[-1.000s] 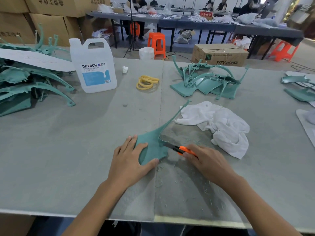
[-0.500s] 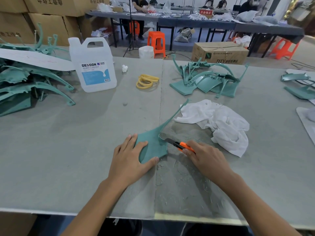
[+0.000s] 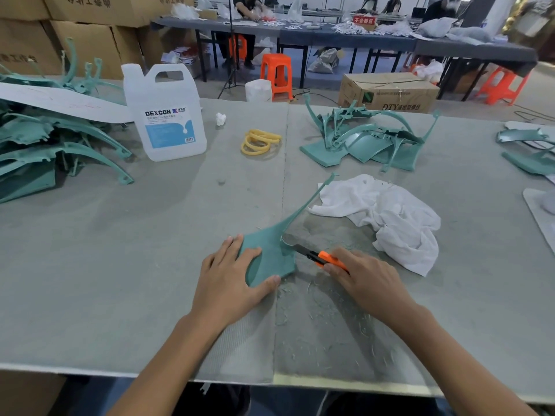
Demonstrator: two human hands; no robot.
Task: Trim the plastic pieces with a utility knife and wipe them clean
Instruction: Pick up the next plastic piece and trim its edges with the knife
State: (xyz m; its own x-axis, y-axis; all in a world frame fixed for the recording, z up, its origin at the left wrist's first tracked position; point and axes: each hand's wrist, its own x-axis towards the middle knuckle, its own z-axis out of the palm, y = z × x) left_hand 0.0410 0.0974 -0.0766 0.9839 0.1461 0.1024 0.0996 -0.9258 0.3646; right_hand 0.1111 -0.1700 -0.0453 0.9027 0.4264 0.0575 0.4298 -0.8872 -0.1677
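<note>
Teal plastic piece [image 3: 271, 256] lies flat on the desk [image 3: 120, 265], my left hand [image 3: 228, 277] pressing it down, fingers spread. My right hand [image 3: 365, 279] grips the orange knife [image 3: 315, 256], blade at its edge; white rag [image 3: 390, 214] just beside.

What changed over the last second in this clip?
Almost nothing. The right hand still grips the utility knife, blade at the right edge of the teal plastic piece, shifted slightly at most. The left hand still presses the piece flat. The white cloth and jug stayed put.
</note>
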